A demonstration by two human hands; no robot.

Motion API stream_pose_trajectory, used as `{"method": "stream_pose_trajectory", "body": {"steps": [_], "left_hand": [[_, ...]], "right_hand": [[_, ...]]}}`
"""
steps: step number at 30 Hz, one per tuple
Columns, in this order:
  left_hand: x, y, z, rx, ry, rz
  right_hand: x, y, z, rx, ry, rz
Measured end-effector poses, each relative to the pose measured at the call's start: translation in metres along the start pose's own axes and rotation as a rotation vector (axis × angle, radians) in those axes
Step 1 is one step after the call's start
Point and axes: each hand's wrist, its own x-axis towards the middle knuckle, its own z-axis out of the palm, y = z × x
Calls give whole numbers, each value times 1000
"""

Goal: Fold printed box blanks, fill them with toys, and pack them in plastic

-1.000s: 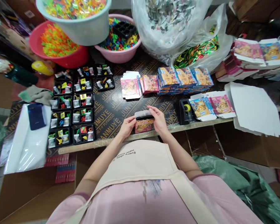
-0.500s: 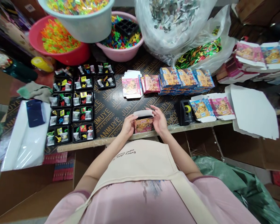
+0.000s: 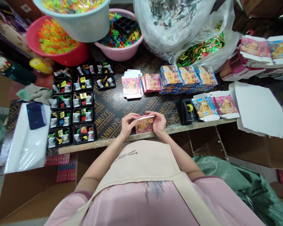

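A small printed cardboard box [image 3: 144,126] stands near the table's front edge, its top flap folded nearly down. My left hand [image 3: 129,124] grips its left side, with the fingers at the flap's corner. On the right side, my right hand [image 3: 159,123] is closed around the box, its fingertips along the top edge. Behind the hands lie a stack of flat pink cartons [image 3: 132,86] and some pink boxes [image 3: 152,83]. Stacked blue boxes [image 3: 171,76] stand further right. What the box contains is hidden.
Black trays [image 3: 83,115] with small toys and packets line the left. Tubs, including a pink basin [image 3: 120,53], and a plastic bag of packets [image 3: 169,37] stand at the back. A tape dispenser [image 3: 186,112], flat cartons [image 3: 204,106] and white sheets [image 3: 259,108] are at right.
The box's white top flap, raised before, has been folded down over the opening. Both hands have closed in on the top of the box.
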Motion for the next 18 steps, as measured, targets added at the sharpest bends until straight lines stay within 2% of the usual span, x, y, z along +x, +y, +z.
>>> {"method": "stream_pose_trajectory", "body": {"steps": [4,8,10,13,18], "left_hand": [[9,9,-12,98,-75,-40],[20,11,-14,72,-108,-158],[22,12,-14,84,-129,-153],[19,15,-16,163,-173,-43],[9,17,-24,421,-283,252]], "right_hand": [[2,-7,-11,-183,-69,-63],[8,-12,-16,-241,-126,-57],[11,-14,-17,-251,-149,-59],[13,-19,-20,-246,-211,-74],[12,-21,-30,-263,-361,-146]]}}
